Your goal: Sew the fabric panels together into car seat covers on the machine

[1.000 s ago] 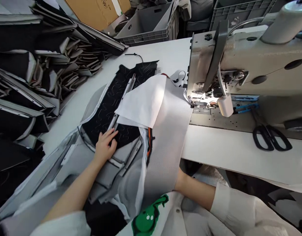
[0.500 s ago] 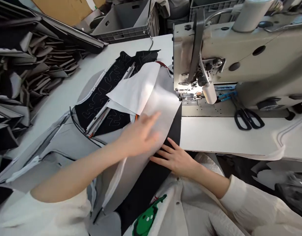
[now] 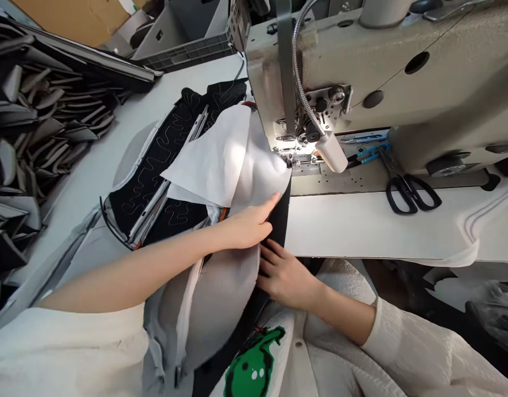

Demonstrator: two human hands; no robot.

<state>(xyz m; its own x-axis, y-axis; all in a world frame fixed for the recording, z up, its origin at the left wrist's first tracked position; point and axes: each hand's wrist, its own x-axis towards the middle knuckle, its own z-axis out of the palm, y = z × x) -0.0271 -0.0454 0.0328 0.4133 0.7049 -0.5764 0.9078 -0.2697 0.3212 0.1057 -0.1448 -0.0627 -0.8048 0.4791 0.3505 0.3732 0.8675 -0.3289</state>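
My left hand lies on a white mesh fabric panel, fingers together and pinching its right edge against a black strip. My right hand presses just below it on the black strip at the table's front edge, fingers curled under the cloth. The panel's top edge reaches the needle area of the grey sewing machine. A folded white sheet lies over a black quilted piece to the left.
Black scissors rest on the machine bed at right. A gooseneck lamp lights the needle. Stacks of black and grey cut pieces fill the left. Grey crates stand behind the white table.
My left hand moved from the black quilted piece across to the mesh panel's right edge and closed on it. My right hand came out from under the cloth onto the black strip.
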